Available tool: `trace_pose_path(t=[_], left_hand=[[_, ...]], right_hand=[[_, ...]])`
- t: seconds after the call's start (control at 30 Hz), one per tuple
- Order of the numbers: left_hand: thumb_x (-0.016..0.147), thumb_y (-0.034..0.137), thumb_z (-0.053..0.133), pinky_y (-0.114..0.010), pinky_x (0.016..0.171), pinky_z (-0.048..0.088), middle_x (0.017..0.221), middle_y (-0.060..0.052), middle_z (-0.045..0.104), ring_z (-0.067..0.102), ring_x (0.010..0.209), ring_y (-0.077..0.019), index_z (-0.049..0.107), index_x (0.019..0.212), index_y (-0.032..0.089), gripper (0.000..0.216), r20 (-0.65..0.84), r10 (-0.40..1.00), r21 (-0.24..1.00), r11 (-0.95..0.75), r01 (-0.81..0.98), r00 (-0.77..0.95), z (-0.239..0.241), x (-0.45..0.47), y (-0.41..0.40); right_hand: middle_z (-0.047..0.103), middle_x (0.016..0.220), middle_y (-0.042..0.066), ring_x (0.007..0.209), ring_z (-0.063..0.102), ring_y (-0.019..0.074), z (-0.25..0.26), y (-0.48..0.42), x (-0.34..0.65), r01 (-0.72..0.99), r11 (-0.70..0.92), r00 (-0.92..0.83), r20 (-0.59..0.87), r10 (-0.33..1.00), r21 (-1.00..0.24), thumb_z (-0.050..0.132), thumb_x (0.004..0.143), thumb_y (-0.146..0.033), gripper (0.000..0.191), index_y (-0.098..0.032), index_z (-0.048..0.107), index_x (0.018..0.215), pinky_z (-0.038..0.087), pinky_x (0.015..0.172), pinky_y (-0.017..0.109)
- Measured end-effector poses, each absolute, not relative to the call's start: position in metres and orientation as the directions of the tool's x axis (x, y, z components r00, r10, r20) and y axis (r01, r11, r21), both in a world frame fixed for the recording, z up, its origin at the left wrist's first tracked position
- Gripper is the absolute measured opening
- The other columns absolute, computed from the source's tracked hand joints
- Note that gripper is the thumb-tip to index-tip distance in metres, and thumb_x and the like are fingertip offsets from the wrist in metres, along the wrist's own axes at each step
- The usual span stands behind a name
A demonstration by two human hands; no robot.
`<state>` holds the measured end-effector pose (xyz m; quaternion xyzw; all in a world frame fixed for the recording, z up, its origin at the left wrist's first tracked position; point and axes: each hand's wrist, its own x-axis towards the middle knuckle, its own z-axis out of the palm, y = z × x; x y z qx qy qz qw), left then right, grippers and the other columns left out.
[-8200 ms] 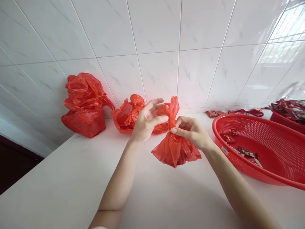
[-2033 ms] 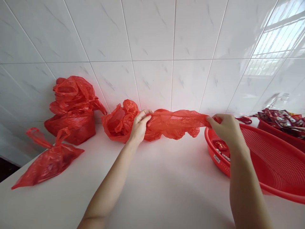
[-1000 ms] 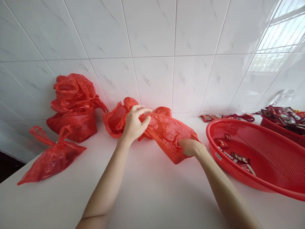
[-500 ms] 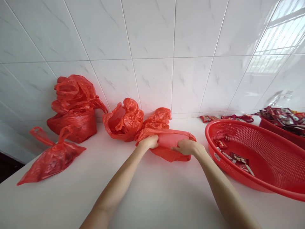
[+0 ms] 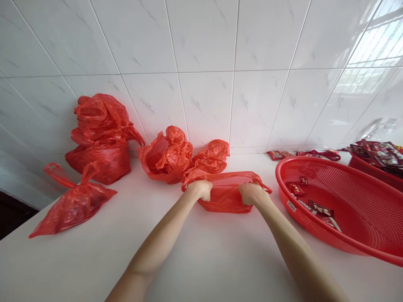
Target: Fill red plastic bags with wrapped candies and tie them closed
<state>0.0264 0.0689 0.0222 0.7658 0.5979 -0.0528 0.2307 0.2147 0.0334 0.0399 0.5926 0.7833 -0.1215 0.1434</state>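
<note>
A thin red plastic bag (image 5: 225, 197) lies on the white table in front of me, its mouth spread wide towards me. My left hand (image 5: 202, 189) is closed at the left side of the mouth, fingers curled on the plastic. At the right side my right hand (image 5: 250, 193) is closed too, with a loop of the bag sticking out beyond it. The fingertips of both hands are partly hidden. Right behind the bag, and close to it, sits a crumpled red bag (image 5: 212, 153).
To the right stands a red perforated basket (image 5: 317, 163) with several small wrapped packets (image 5: 321, 209). Behind it is another basket heaped with packets (image 5: 378, 153). On the left are a tied red bag (image 5: 78, 205), stacked red bags (image 5: 103, 155) and an open bag (image 5: 166, 157). A tiled wall (image 5: 204, 100) bounds the back.
The bag's mouth has been drawn wider and its front wall now shows between my hands. My right hand has moved slightly right and its fingers have curled in. The view has shifted slightly.
</note>
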Motion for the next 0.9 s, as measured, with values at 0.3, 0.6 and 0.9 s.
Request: trace_pose_path(t=[0.3,0.6,0.9], left_hand=[[0.068,0.024,0.068,-0.032,0.065,0.048,0.063,-0.001,0.068,0.064,0.061,-0.023,0.075,0.072,0.03,0.01,0.099,0.816,0.596,-0.507,0.623,0.57,0.044,0.031,0.031],[0.081,0.008,0.053,-0.043,0.114,0.033,0.114,-0.006,0.075,0.063,0.119,-0.0284,0.078,0.1,0.027,0.037,-0.071,0.812,0.295,-0.538,0.79,0.579,0.041,0.039,0.065],[0.061,0.02,0.075,-0.06,0.119,0.022,0.152,-0.017,0.048,0.041,0.143,-0.0395,0.049,0.146,0.025,0.089,-0.398,0.82,0.165,-0.378,0.911,0.412,0.022,0.029,0.075]], right_hand=[[0.073,0.095,0.005,0.082,0.067,0.0205,0.078,0.005,0.23,0.881,0.42,-0.46,-0.184,0.869,-0.217,0.05,0.087,-0.008,0.027,-0.022,0.07,0.095,0.042,0.063,0.028],[0.071,0.123,0.015,0.126,0.056,0.0292,0.052,0.042,0.237,0.933,0.351,-0.359,-0.137,0.923,-0.079,0.055,0.087,-0.006,0.034,-0.014,0.071,0.116,0.021,0.118,0.056],[0.069,0.125,0.016,0.123,0.06,0.0331,0.032,0.049,0.235,0.969,0.245,-0.233,-0.411,0.881,-0.022,0.065,0.074,-0.006,0.045,-0.016,0.065,0.118,0.011,0.112,0.076]])
